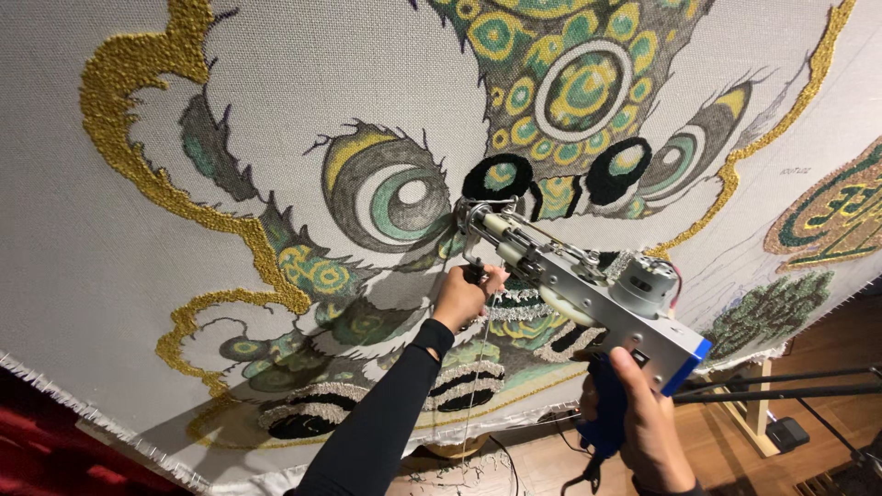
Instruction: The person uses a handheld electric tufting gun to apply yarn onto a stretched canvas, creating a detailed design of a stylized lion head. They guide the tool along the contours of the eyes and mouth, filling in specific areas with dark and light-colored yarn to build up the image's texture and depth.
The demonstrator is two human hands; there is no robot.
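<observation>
Item: silver metal tufting gun with blue grip, held between our two hands, its needle tip against the stretched grey backing cloth beside a green-and-black tufted eye motif. Our left hand is clamped on the front handle; our right hand is closed round the blue rear grip. Gold yarn border upper left.

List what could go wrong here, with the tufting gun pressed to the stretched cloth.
The left hand grips the front handle close to the tufting gun tip at the cloth, so its fingers could get caught if it slips. A thin yarn strand hangs past the left forearm and might snag. The tip works beside a finished black patch; a drift could spoil it.
</observation>
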